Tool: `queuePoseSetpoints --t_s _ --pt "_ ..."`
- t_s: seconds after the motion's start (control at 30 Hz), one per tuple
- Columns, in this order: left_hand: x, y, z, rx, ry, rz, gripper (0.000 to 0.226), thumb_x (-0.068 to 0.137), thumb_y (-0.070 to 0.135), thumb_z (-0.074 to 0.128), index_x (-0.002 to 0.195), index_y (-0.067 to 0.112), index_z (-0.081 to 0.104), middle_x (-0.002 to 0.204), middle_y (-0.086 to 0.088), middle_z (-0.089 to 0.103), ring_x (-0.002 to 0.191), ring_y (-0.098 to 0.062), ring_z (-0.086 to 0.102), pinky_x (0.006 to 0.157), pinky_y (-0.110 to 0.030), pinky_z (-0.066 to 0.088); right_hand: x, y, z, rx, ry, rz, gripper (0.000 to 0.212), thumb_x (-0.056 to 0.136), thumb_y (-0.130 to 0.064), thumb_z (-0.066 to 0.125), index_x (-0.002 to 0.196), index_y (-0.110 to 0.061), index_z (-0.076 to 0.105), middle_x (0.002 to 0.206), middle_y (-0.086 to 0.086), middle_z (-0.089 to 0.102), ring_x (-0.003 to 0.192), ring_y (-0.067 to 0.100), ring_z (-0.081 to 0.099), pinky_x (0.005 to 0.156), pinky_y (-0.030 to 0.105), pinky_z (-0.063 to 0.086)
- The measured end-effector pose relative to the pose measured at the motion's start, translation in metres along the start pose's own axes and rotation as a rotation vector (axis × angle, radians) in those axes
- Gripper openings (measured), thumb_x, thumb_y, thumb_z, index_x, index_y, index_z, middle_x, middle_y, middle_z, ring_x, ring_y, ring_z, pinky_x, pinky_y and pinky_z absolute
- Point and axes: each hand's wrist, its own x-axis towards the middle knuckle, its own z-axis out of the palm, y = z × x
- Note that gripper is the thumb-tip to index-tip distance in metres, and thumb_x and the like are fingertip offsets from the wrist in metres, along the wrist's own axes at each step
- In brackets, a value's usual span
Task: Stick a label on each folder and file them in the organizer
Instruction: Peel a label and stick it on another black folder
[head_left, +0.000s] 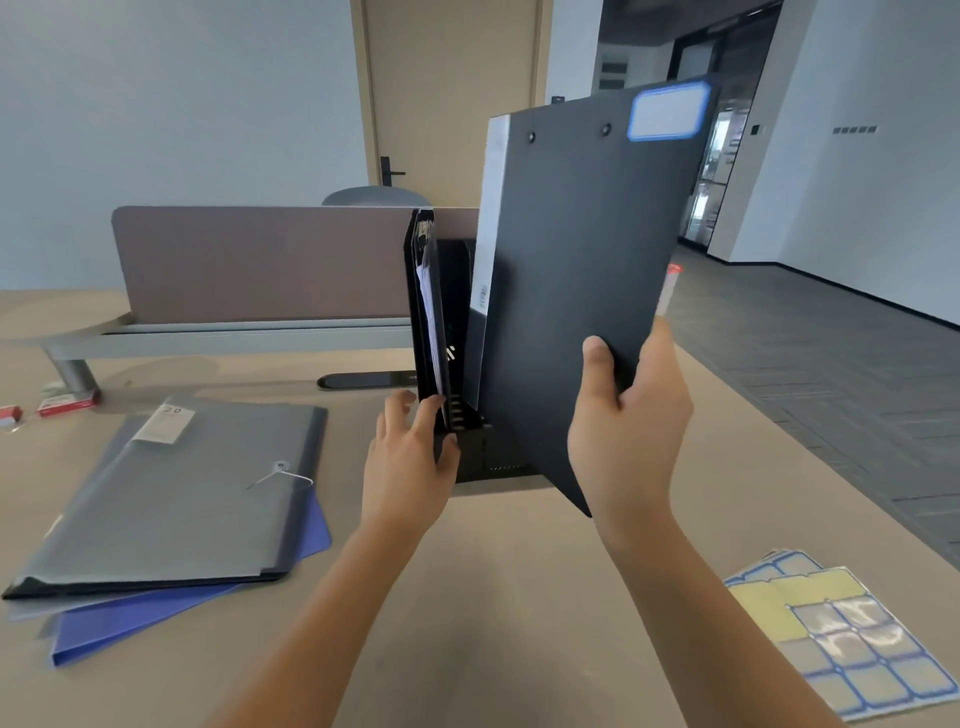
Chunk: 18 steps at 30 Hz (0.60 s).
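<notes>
Labelled folder held above the organizer

Black folder (582, 270), tilted and raised off the table (493, 597), sits in the grip of the right hand (626, 431): the thumb lies across its front face and the fingers curl behind its lower right edge. A blue-bordered label (669, 111) is stuck at its top right corner, and two rivets show near the top edge. Its lower part hangs just in front of the black organizer (467, 447), which stands upright on the table with another dark folder (423, 306) already filed in its left slot, papers showing at that folder's edge. The left hand (408, 462) rests against this filed folder and the organizer's front, fingers lightly curled around the folder's lower edge. To the left lies a stack of folders (171, 499), a grey translucent one with a string tie on top, a blue one beneath. Sheets of labels (841, 634) lie at the near right. A desk divider (260, 260) stands behind, with small red boxes (67, 402) at far left.
</notes>
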Motion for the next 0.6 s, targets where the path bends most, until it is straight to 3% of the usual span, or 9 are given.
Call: queuePoseSetpoints --t_s 0.13,0.27,0.37,0.47,0.6 --pt "0.001 -0.007 0.007 0.041 -0.121 -0.012 0.058 0.1 0.036 0.056 0.154 0.029 0.035 0.161 -0.009 0.025 0.138 -0.033 0.042 0.1 -0.046 0.051 0.006 0.003 0.031 -0.05 -0.013 -0.038 0.013 0.107 -0.015 0.055 0.114 -0.027 0.054 0.092 -0.023 0.062 0.081 -0.002 0.059 0.078 0.004 0.042" --pt "-0.001 -0.018 0.015 0.026 -0.18 0.041 0.066 0.101 0.038 0.053 0.159 0.033 0.021 0.165 -0.007 0.022 0.131 -0.032 0.053 0.096 -0.041 0.053 0.009 0.012 0.059 -0.075 -0.008 -0.053 0.009 0.107 -0.013 0.055 0.115 -0.011 0.059 0.097 -0.01 0.063 0.082 -0.002 0.051 0.074 -0.006 0.034" --pt "-0.007 -0.027 0.02 0.02 -0.197 0.095 0.08 0.1 0.034 0.054 0.161 0.037 0.003 0.166 -0.009 0.02 0.12 -0.035 0.06 0.088 -0.04 0.054 0.01 0.02 0.08 -0.098 -0.013 -0.08 0.016 0.107 -0.014 0.055 0.12 -0.007 0.061 0.098 -0.009 0.064 0.084 0.003 0.056 0.077 -0.004 0.035" --pt "-0.013 -0.034 0.025 0.063 -0.211 0.164 0.087 0.102 0.034 0.051 0.157 0.046 -0.015 0.169 -0.012 0.01 0.117 -0.032 0.061 0.09 -0.039 0.053 0.009 0.029 0.099 -0.105 -0.026 -0.096 0.016 0.108 -0.016 0.054 0.122 -0.011 0.061 0.101 -0.009 0.066 0.089 0.003 0.061 0.079 0.001 0.04" --pt "-0.013 -0.046 0.031 0.135 -0.2 0.195 0.075 0.104 0.041 0.045 0.16 0.043 -0.005 0.171 -0.009 -0.002 0.138 -0.03 0.046 0.103 -0.037 0.048 0.006 0.041 0.12 -0.108 -0.047 -0.072 0.023 0.109 -0.02 0.053 0.129 -0.011 0.06 0.108 -0.003 0.071 0.096 0.008 0.067 0.083 0.005 0.047"
